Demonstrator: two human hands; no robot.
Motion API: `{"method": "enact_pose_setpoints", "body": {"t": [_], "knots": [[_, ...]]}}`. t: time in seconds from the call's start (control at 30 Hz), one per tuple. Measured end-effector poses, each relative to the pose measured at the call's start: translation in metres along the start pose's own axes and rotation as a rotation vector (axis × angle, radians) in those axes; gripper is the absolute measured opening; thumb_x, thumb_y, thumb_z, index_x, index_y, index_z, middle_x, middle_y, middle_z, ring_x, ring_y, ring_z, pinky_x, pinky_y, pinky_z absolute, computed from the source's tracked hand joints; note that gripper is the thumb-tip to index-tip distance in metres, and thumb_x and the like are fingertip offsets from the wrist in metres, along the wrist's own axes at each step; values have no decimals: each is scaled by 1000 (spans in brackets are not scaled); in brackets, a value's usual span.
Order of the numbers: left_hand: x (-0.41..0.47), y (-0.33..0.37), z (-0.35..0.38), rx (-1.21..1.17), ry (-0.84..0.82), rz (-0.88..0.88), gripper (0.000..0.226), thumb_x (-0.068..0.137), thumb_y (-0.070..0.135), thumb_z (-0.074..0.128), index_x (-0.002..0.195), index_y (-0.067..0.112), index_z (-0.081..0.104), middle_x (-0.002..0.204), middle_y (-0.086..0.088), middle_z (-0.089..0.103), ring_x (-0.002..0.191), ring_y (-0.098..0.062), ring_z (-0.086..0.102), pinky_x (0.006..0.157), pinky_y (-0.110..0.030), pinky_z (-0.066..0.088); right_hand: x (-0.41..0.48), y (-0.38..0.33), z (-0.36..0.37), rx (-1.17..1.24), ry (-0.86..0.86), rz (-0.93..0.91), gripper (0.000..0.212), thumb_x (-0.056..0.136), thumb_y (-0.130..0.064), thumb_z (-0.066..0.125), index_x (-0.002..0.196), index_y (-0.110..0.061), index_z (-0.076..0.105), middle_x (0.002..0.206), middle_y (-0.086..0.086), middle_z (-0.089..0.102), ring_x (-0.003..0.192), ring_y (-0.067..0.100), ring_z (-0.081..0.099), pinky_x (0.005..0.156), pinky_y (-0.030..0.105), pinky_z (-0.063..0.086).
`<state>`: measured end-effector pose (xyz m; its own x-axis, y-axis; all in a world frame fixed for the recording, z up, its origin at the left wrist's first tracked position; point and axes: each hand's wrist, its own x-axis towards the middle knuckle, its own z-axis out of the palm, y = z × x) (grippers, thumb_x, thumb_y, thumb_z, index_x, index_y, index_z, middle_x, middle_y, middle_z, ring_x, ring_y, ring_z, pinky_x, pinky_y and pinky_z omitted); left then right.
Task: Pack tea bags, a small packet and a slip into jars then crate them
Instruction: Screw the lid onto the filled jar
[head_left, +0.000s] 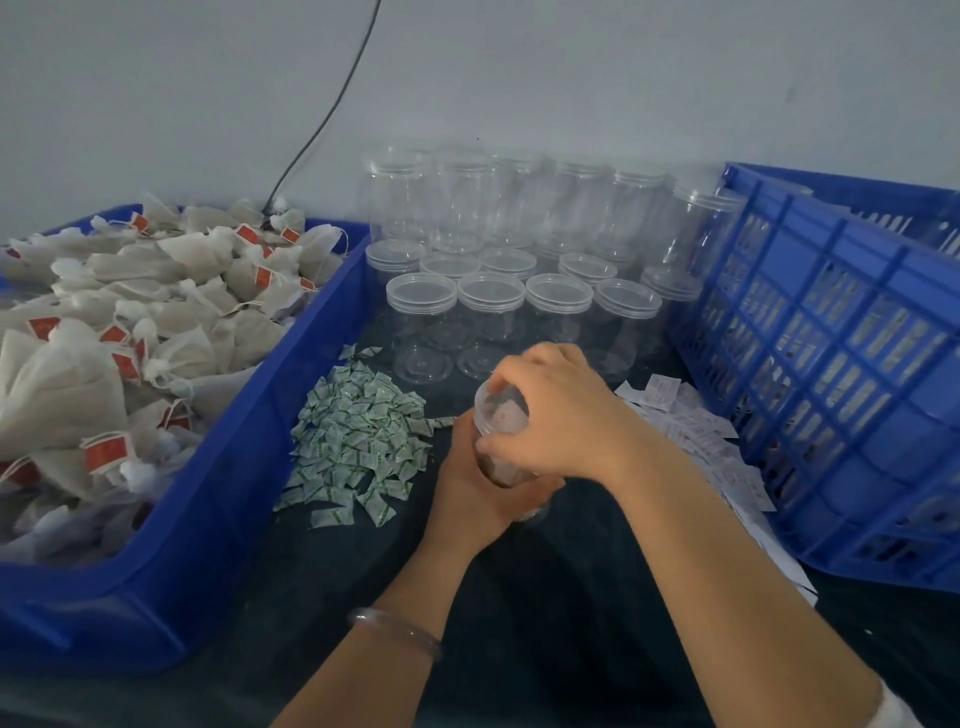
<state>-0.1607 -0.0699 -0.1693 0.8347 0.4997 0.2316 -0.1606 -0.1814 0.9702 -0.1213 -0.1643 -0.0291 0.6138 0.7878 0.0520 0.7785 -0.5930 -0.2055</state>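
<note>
A clear plastic jar (500, 415) with brownish tea bags inside is tilted toward me at the table's middle. My left hand (470, 488) grips its body from below and the left. My right hand (558, 410) curls over its lid and mouth from the right. Tea bags (130, 322) with red tags fill the blue bin at the left. A heap of small green-and-white packets (358, 441) lies just left of my hands. White paper slips (701, 436) are strewn to the right. The blue slatted crate (831, 364) stands at the right.
Empty lidded clear jars (493, 306) stand in rows and stacks behind my hands, against the grey wall. The blue bin's wall (234, 467) borders the packets on the left. A black cable (332, 104) hangs down the wall. The table top is dark.
</note>
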Motion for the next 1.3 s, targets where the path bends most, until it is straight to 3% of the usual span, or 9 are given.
{"method": "enact_pose_setpoints", "body": {"t": [0.1, 0.27, 0.4, 0.47, 0.8, 0.97, 1.07, 1.17, 1.3], "knots": [[-3, 0, 0, -28, 6, -12, 77, 49, 40, 86, 116, 38, 46, 105, 25, 64, 98, 4, 63, 75, -11, 49, 13, 4, 9, 128, 11, -53, 55, 84, -45, 66, 136, -30, 51, 149, -7, 43, 137, 21, 37, 107, 36, 32], [2, 2, 0, 61, -19, -56, 80, 45, 40, 75, 117, 14, 54, 90, 11, 66, 76, 10, 62, 59, -6, 44, 16, -6, 39, 23, 276, 72, 53, 85, -50, 56, 134, -30, 54, 135, -3, 55, 122, 30, 48, 99, 41, 35], [0, 5, -3, 34, -27, -40, 85, 48, 42, 85, 122, 30, 46, 102, 20, 65, 93, 9, 62, 72, -8, 49, 21, 14, 24, -120, 33, -71, 77, 81, -67, 57, 148, -37, 35, 149, -5, 41, 132, 27, 38, 105, 42, 34], [-3, 8, -3, 29, -12, -16, 83, 50, 42, 87, 121, 38, 44, 108, 27, 62, 101, 7, 61, 78, -9, 49, 19, 27, 13, 10, -69, -137, 81, 78, -66, 63, 149, -38, 34, 149, -9, 38, 135, 17, 35, 108, 37, 34], [-5, 6, 0, 9, 51, -39, 78, 42, 42, 83, 112, 30, 51, 102, 7, 69, 91, -1, 67, 70, -19, 54, 17, 18, 43, 116, 292, -4, 65, 79, -61, 60, 137, -32, 49, 134, -12, 50, 125, 14, 44, 90, 34, 41], [-7, 11, 0, 18, 54, 33, 83, 49, 37, 90, 119, 35, 46, 113, 12, 62, 103, 1, 62, 79, -14, 51, 20, 29, 25, 37, 66, -188, 84, 75, -73, 60, 144, -28, 41, 146, -7, 43, 140, 17, 30, 111, 36, 29], [-7, 10, -1, -2, 28, 29, 87, 55, 13, 92, 122, 40, 44, 111, 23, 62, 104, 5, 61, 75, -8, 49, 21, 37, 16, 50, -44, -282, 94, 73, -72, 63, 148, -22, 36, 158, -10, 28, 149, 6, 7, 118, 32, 14], [-6, 10, -2, -11, 32, 26, 86, 54, 8, 90, 123, 36, 46, 108, 26, 63, 102, 4, 62, 76, -8, 48, 19, 36, 22, 29, 61, -261, 86, 75, -67, 66, 144, -25, 40, 151, -11, 39, 140, 9, 32, 106, 31, 34], [-7, 13, 4, 0, 80, 11, 75, 50, 22, 87, 112, 36, 48, 101, 17, 67, 93, 4, 65, 69, -8, 49, 18, 33, 29, 41, 173, -209, 74, 77, -66, 64, 138, -29, 46, 138, -17, 48, 124, 7, 42, 85, 26, 32]]}}
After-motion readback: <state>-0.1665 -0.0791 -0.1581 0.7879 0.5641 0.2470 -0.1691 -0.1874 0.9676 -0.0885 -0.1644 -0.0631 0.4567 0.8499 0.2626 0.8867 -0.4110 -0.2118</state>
